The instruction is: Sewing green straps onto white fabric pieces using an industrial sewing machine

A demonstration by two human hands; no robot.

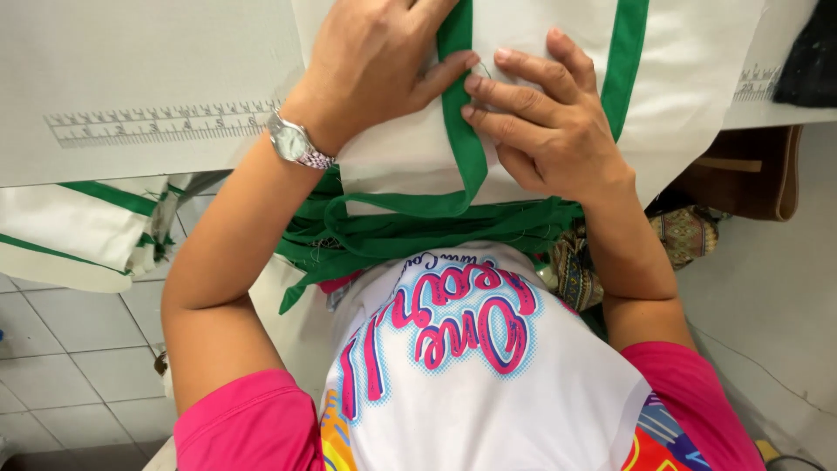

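White sewing table (148,52) with printed ruler, tiled floor below; cream fabric panel (540,26) flat on top, green strap (455,131) down its middle. Left hand (370,65) and right hand (545,122) both pressing fingertips flat on strap, gripping nothing. Probably light, limp, prone to shifting; best pinned flat at strap edges.

A printed ruler scale (161,124) runs along the white work table (131,52), with a second scale (757,84) at the far right edge. Folded white pieces trimmed in green (83,231) hang below the table on the left. A brown wooden panel (754,174) stands beside a patterned cloth bag (689,234). Pale floor tiles (70,349) lie beneath.
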